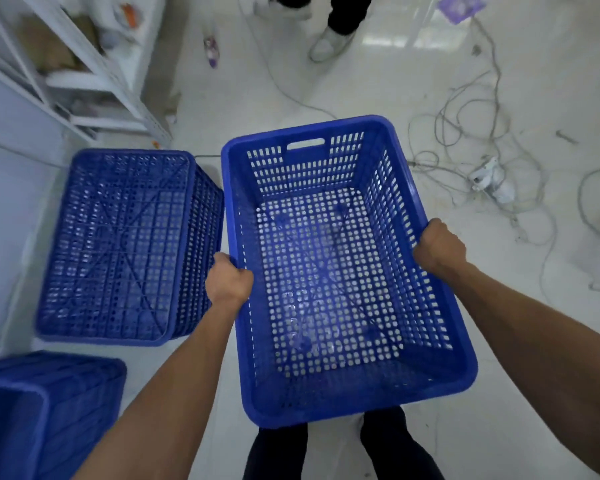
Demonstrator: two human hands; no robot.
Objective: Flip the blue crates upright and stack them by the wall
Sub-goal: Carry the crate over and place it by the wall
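An upright blue perforated crate (329, 271) hangs in front of me above the floor, its open top facing up. My left hand (228, 279) grips its left long rim and my right hand (439, 247) grips its right long rim. To the left, a second blue crate (118, 244) lies upside down on the floor, its ribbed bottom facing up. A third blue crate (39, 410) shows at the bottom left corner, partly cut off by the frame; its pose is unclear.
A white shelving rack (84, 71) stands at the upper left beside a pale wall (4, 174). Loose cables (471, 133) and a white power strip (489, 180) lie on the floor at right. Another person's legs and shoe (329, 39) stand at the top.
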